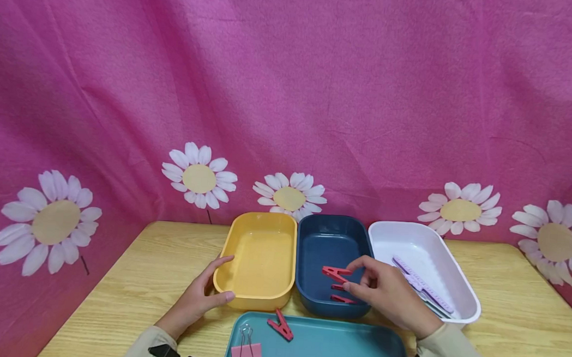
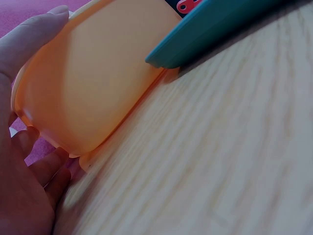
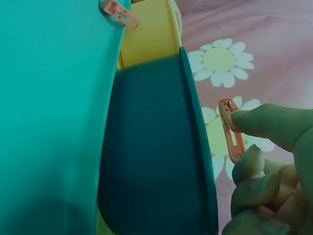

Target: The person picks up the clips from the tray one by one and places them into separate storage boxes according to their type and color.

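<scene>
My right hand point(image 1: 389, 291) pinches a red clothespin point(image 1: 335, 273) between thumb and index finger, over the near part of the navy bin point(image 1: 304, 286). Below it, more red clothespins point(image 1: 342, 299) lie inside that bin. The right wrist view shows the held clothespin point(image 3: 232, 131) at the fingertips, the other fingers curled in. My left hand point(image 1: 199, 299) holds the near left corner of the yellow bin point(image 1: 254, 303), thumb over the front rim and index finger on the left rim. In the left wrist view its remaining fingers point(image 2: 51, 166) bend against the bin's outer side.
In front of the bins is a teal tray point(image 1: 344, 351) bearing a red clothespin point(image 1: 282, 327) and pink binder clips point(image 1: 247, 354). At the right, a white bin point(image 1: 470, 309) contains a lilac ruler-like strip point(image 1: 422, 282). A pink flowered cloth point(image 1: 369, 96) hangs behind the wooden table point(image 1: 127, 278).
</scene>
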`<state>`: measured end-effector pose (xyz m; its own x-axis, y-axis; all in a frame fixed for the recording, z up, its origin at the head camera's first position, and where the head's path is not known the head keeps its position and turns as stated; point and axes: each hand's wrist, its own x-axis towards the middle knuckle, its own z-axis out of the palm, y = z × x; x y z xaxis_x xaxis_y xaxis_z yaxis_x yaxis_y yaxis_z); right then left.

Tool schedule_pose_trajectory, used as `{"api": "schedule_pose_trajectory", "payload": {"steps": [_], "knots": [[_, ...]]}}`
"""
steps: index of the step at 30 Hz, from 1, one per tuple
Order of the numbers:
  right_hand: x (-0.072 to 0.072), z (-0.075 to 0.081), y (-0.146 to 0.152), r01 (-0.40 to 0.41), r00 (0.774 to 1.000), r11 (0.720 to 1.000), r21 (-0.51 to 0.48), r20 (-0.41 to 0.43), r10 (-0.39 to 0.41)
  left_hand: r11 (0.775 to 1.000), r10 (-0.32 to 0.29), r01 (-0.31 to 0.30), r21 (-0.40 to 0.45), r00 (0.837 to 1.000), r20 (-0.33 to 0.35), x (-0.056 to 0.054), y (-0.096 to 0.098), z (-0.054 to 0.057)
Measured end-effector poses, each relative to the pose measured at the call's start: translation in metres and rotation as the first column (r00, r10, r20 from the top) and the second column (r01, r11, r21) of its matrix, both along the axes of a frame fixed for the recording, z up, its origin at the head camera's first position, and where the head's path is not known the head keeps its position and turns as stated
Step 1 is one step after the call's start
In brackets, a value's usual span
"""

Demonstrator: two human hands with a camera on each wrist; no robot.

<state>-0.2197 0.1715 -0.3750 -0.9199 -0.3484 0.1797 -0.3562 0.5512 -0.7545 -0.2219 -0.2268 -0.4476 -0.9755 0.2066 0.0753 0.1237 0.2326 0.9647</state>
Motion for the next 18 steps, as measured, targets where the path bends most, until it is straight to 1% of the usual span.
{"api": "schedule_pose_trajectory", "payload": {"steps": [6,15,18], "knots": [[-0.0025,-0.0010,0.0041,0.047,0.998,0.999,-0.023,0.054,-0.046,1.000,0.012,-0.012,-0.007,1.000,0.013,-0.0004,-0.0002,0.0004],[-0.0053,-0.0038,0.0054,0.045,0.997,0.998,-0.053,0.058,-0.042,1.000,0.005,-0.005,0.000,1.000,0.006,0.0002,0.0002,0.0006],[-0.0058,-0.0046,0.0054,0.046,0.997,0.997,-0.056,0.066,-0.042,1.000,0.004,-0.004,-0.011,1.000,0.003,0.0002,0.0003,0.0003]]}}
